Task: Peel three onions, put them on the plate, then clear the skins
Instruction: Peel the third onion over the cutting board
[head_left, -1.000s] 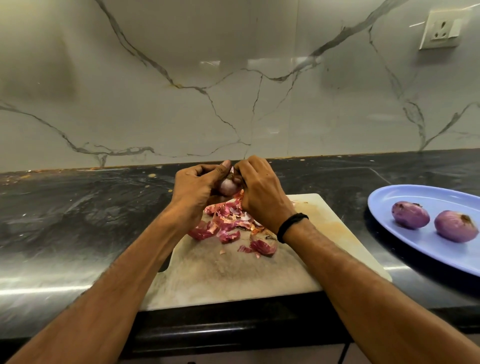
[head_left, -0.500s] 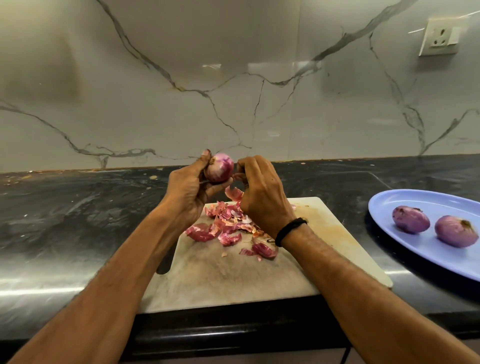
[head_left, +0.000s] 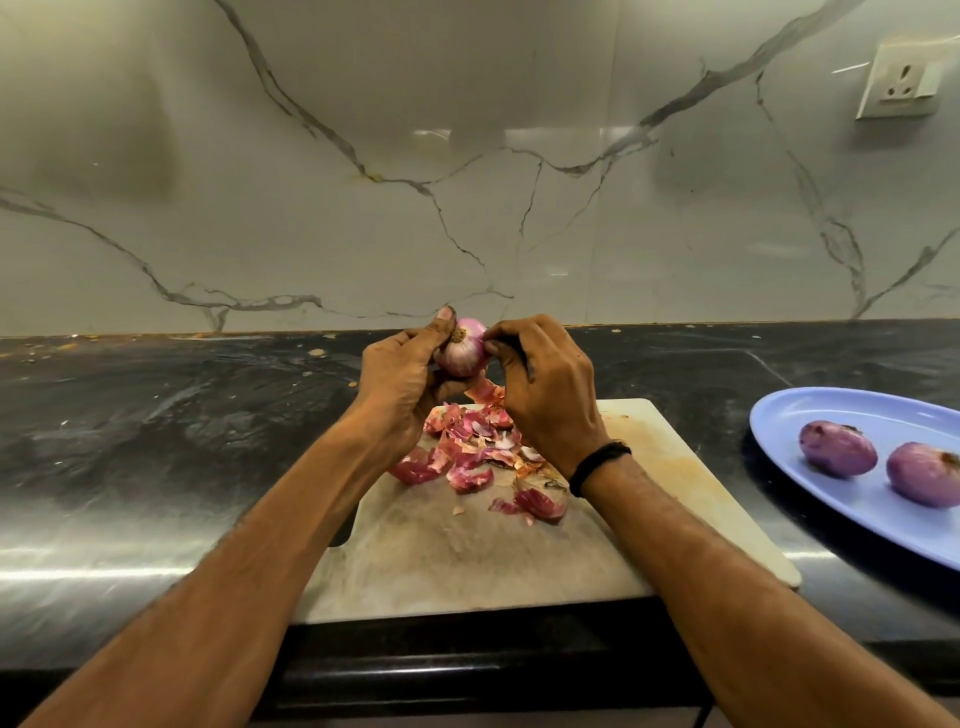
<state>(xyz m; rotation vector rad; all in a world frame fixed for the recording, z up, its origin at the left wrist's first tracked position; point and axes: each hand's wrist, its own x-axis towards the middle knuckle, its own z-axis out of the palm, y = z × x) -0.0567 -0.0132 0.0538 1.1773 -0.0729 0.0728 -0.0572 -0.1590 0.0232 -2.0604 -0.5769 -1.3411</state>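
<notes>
L hand (head_left: 400, 384) curled round glossy round onion (head_left: 464, 356), held up over worn pale cutting board (head_left: 467, 551); R hand (head_left: 545, 389) pinching its papery skin. I see crinkly purple skins (head_left: 467, 452) heaped on board, 2 smooth peeled onions (head_left: 837, 448) on oval blue plate (head_left: 883, 410).

There are 3 onions: 1 held onion (head_left: 464, 358) at centre, a left onion (head_left: 837, 448) and a right onion (head_left: 924, 480) on 1 plate (head_left: 841, 408). 1 cutting board (head_left: 467, 561), 1 heap of skins (head_left: 470, 457), 2 hands: left hand (head_left: 400, 384), right hand (head_left: 550, 395).
</notes>
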